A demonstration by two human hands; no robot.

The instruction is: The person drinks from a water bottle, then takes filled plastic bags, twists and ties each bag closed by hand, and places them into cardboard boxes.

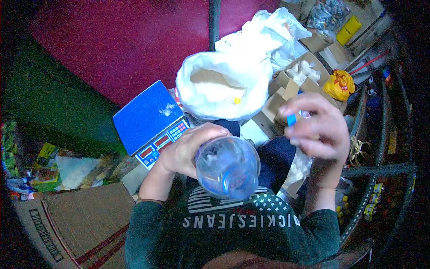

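Observation:
My left hand (pixel 192 150) is wrapped around the side of a clear plastic bottle (pixel 210 168) in front of my chest. A blue ring shows at the bottle's lower end, though I cannot tell whether it is the neck. To the right, my right hand (pixel 320 125) is raised with curled fingers, slightly blurred. Between its thumb and fingers is a small blue piece (pixel 292 119) that looks like a bottle cap. Beyond the bottle stands an open white sack (pixel 186 92) with pale loose material inside and a small yellow object (pixel 237 101) on top.
A blue-topped digital scale (pixel 145 114) with white powder on it stands left of the sack. Cardboard boxes (pixel 273 107) holding white items and a yellow bag (pixel 339 85) are at right. Shelves (pixel 378 170) line the right side. Flattened cardboard (pixel 87 215) lies lower left.

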